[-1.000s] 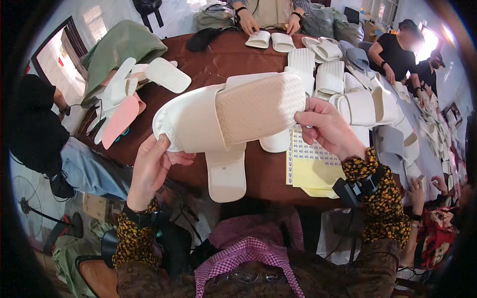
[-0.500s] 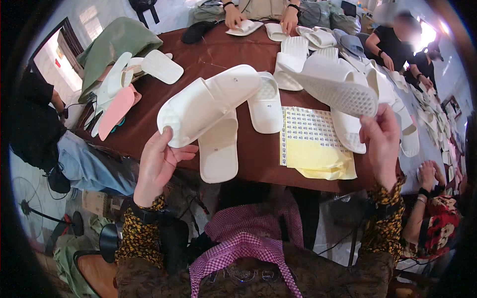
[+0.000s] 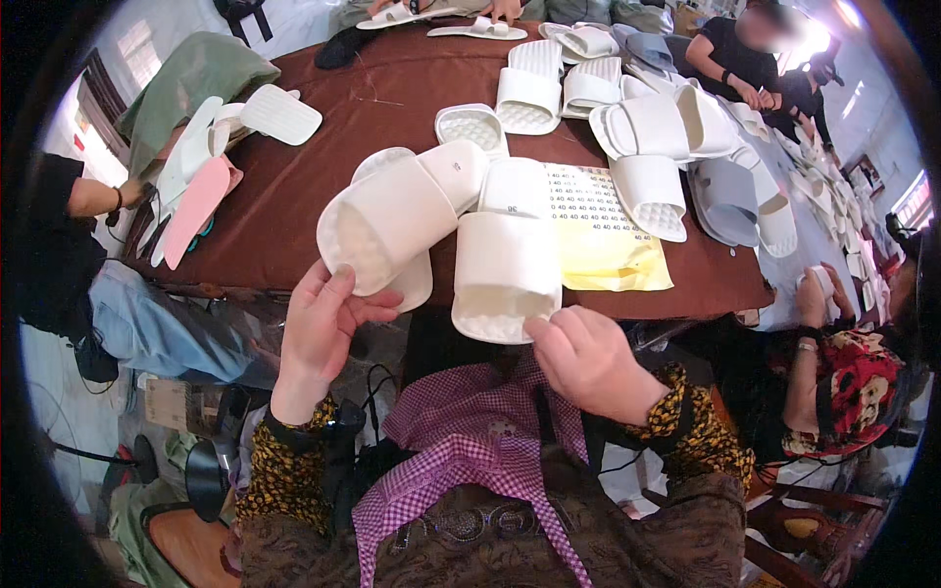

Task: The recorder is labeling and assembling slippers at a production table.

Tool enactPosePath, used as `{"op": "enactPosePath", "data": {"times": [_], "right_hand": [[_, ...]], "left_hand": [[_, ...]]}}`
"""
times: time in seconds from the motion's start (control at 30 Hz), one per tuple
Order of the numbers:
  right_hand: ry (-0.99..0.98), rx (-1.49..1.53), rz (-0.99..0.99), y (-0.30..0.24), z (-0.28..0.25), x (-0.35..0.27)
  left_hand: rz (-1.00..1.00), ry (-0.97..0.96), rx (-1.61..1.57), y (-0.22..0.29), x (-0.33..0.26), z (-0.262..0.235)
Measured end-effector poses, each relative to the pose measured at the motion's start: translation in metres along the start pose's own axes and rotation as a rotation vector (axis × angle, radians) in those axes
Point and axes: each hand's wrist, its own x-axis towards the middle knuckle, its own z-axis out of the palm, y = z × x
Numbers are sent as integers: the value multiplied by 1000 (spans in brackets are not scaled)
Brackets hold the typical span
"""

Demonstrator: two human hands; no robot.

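My left hand [image 3: 321, 318] pinches the toe edge of a white slide slipper [image 3: 397, 220] between thumb and fingers, holding it tilted with its strap up. Behind that one, another white slipper [image 3: 419, 286] shows only in part. In my right hand [image 3: 593, 361], closed on the toe edge, is a second white slide slipper [image 3: 508, 260], close beside the first with its heel pointing away from me. A yellow-backed sheet of white labels [image 3: 618, 260] lies just to its right, partly covered by it. One more white slipper [image 3: 469, 127] rests beyond the two.
The table has a brown cloth [image 3: 392, 108]. White slippers [image 3: 642, 132] and a grey slipper [image 3: 725, 201] are gathered at the right. White and pink slippers [image 3: 201, 201] lie at the left by a green sack [image 3: 191, 88]. Other people work around the table.
My right hand has come left and nearer, bringing its slipper from above the right-hand pile to beside the left one. The slipper's patterned sole has turned away, and its strap now faces up.
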Motion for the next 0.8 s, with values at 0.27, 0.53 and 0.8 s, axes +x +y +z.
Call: {"op": "enactPosePath", "data": {"times": [0.27, 0.53, 0.8], "right_hand": [[-9, 68, 13, -13, 20, -9], [62, 126, 25, -5, 11, -6], [-40, 140, 64, -7, 17, -7]], "left_hand": [[-14, -29, 60, -18, -3, 4], [17, 2, 61, -21, -7, 3], [25, 48, 24, -17, -16, 6]]}}
